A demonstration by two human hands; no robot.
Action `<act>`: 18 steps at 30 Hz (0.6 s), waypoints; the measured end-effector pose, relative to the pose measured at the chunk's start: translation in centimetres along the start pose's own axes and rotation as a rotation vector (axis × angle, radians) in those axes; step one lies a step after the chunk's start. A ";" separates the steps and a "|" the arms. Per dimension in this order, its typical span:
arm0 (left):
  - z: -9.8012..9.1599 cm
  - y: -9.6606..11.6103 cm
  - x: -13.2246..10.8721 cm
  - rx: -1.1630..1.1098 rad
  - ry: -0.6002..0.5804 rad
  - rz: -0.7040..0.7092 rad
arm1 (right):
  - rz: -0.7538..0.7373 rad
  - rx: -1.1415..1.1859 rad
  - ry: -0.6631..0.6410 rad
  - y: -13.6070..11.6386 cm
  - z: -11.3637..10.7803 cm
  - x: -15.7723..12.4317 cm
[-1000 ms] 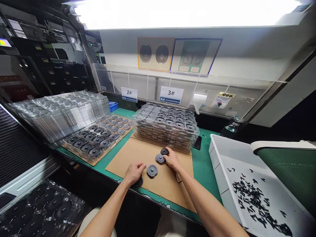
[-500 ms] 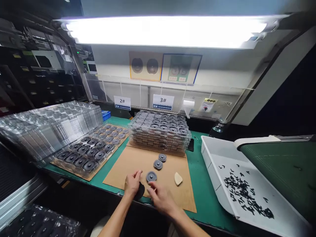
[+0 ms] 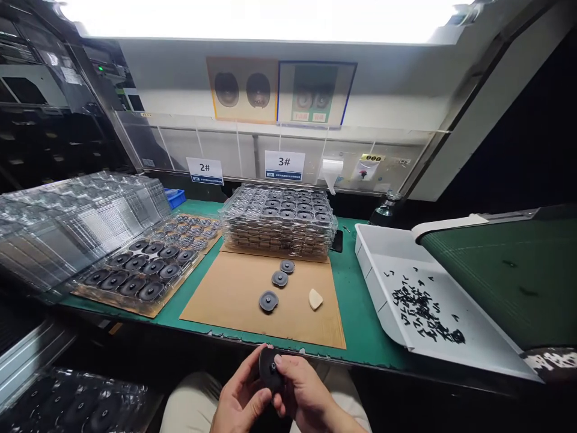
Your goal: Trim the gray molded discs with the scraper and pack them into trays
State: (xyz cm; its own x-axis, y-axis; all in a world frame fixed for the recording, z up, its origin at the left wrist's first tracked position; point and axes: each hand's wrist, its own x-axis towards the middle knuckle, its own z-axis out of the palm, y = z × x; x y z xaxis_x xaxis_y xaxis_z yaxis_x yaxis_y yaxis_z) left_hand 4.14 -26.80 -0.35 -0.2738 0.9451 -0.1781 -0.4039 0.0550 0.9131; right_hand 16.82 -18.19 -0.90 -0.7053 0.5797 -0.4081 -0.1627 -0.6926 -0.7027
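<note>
While the left hand (image 3: 238, 400) and the right hand (image 3: 306, 385) met just in front of the near edge of the green desk (image 3: 347, 282), above the person's lap (image 3: 189, 406), one black disc (image 3: 266, 368) was held between them, tilted, the face with its small raised centre in view. The left hand's fingers were bent about the disc's left rim, and its thumb lay by the lower rim; the right hand's thumb pressed the face beside the centre, while its other fingers curled below, partly hidden. Both hands were gripping that same disc, clear of the desk top.

On the desk lay a cardboard sheet (image 3: 225, 294), its near edge close to the desk's own. Around the middle of the sheet sat a nearer disc (image 3: 268, 305) by itself; a second disc (image 3: 280, 281) and a third disc (image 3: 287, 269) lay toward the sheet's far edge, touching or nearly so. A cream-coloured wedge (image 3: 315, 299) lay near the sheet's right edge, apart from the discs.

A stack of clear trays (image 3: 277, 231), the top one partly filled with discs, stood at the sheet's far edge. Close to the desk's near left corner, another tray (image 3: 144, 264) carried rows of dark discs, and nested trays (image 3: 99, 207) stood beyond it along the left edge. A white bin (image 3: 376, 288) holding small black scraps (image 3: 421, 310) stood along the desk's right side.
</note>
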 end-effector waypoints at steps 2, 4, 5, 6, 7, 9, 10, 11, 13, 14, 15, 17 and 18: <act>0.4 0.6 -0.7 -0.021 0.005 -0.015 | 0.046 0.106 -0.006 -0.1 1.2 -0.7; 0.6 1.3 -1.1 -0.023 0.041 0.003 | 0.086 0.176 -0.024 0.2 2.2 -1.1; 0.6 1.7 -1.2 -0.023 0.048 0.012 | 0.096 0.190 -0.046 0.5 2.5 -1.3; 0.6 2.0 -1.4 -0.023 0.045 0.014 | 0.097 0.188 -0.072 0.8 2.6 -1.4; 0.6 2.2 -1.5 -0.018 0.039 0.007 | 0.091 0.174 -0.098 1.1 2.6 -1.5; 0.6 2.3 -1.8 -0.009 0.039 -0.016 | 0.079 0.092 -0.156 1.3 2.2 -1.6; 0.5 2.3 -2.0 -0.010 0.052 -0.024 | 0.085 0.005 -0.189 1.0 1.8 -1.7; 0.5 2.2 -2.2 -0.015 0.074 -0.027 | 0.072 -0.125 -0.196 0.3 1.3 -1.8; 0.5 2.1 -2.6 -0.038 0.133 -0.025 | -0.065 -0.542 -0.066 -2.5 -0.4 -1.7; 0.5 2.0 -2.8 -0.059 0.159 -0.023 | -0.217 -0.795 0.115 -4.3 -1.6 -1.5; 0.6 2.0 -3.0 -0.081 0.180 -0.024 | -0.417 -1.077 0.366 -6.4 -2.9 -1.1; 0.6 1.8 -3.4 -0.119 0.201 -0.038 | -0.590 -1.345 0.816 -10.1 -6.0 0.2; 0.6 1.8 -3.5 -0.129 0.202 -0.048 | -0.590 -1.379 0.892 -11.4 -7.5 1.1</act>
State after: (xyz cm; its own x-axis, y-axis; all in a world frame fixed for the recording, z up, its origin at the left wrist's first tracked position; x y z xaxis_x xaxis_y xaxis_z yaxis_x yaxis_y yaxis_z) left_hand 4.90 -29.86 2.09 -0.4152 0.8582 -0.3018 -0.5251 0.0448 0.8498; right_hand 23.08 -6.46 2.35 -0.1325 0.9645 0.2284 0.7545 0.2476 -0.6078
